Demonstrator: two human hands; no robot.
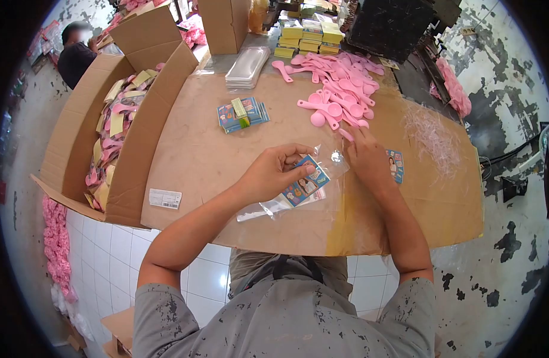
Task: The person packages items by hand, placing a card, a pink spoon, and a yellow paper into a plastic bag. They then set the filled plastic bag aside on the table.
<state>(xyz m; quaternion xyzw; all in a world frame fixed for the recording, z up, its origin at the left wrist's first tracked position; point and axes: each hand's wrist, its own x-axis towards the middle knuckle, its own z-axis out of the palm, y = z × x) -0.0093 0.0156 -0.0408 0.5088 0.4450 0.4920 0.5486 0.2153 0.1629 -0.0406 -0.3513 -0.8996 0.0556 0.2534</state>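
Observation:
My left hand is closed on a blue printed card, its thumb across the card's upper corner. A clear plastic bag lies around and beside this card, with more clear film and a white strip underneath. My right hand is at the near edge of a heap of pink measuring spoons, fingers curled. One pink spoon sticks out between its thumb and fingers; the rest of that spoon is hidden. Another blue card lies just right of my right wrist.
A banded stack of blue cards and clear plastic sleeves lie farther back. On the left stands an open carton of packed spoons. Yellow card stacks and a dark machine are behind; plastic shreds lie right. Another person sits far left.

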